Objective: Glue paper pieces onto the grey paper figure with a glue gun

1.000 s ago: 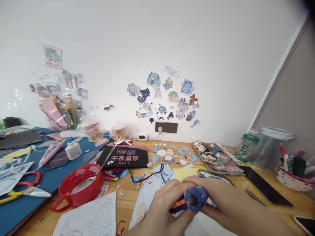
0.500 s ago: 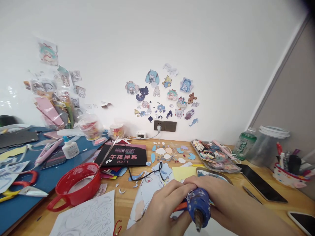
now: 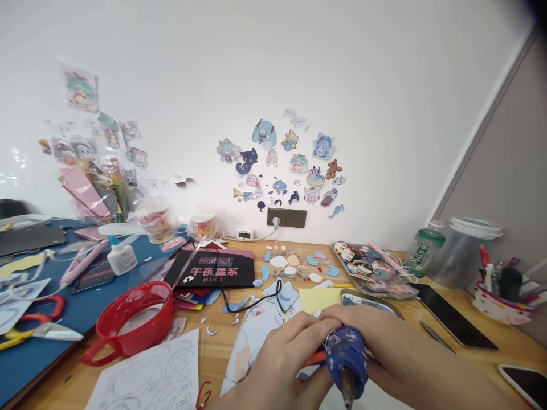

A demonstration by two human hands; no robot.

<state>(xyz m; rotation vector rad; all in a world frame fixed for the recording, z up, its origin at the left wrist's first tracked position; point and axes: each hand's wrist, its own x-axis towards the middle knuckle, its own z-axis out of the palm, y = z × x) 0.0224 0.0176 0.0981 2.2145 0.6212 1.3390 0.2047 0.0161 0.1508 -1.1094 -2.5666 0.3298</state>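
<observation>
Both hands are closed around a blue hot glue gun (image 3: 348, 361) at the lower middle of the head view. Its metal nozzle points down and toward me, and a bit of orange shows at its left side. My left hand (image 3: 284, 356) grips from the left, fingers bent. Over the top and right side lies my right hand (image 3: 363, 327); most of its fingers are hidden. Beneath and beyond the hands are paper cutouts (image 3: 265, 319) with printed drawings, crossed by a black cord (image 3: 252, 309). A yellow sheet (image 3: 314, 298) lies just past my knuckles.
At left stand a red mug (image 3: 135, 327), scissors (image 3: 55, 327) and a white glue bottle (image 3: 122, 259). A line-drawn sheet (image 3: 156, 376) lies in front. On the right are a phone (image 3: 455, 316), a pen cup (image 3: 504, 304) and a tray of cutouts (image 3: 374, 270).
The glue gun's nozzle has dipped slightly lower and a touch to the right. Both hands keep nearly the same grip and place.
</observation>
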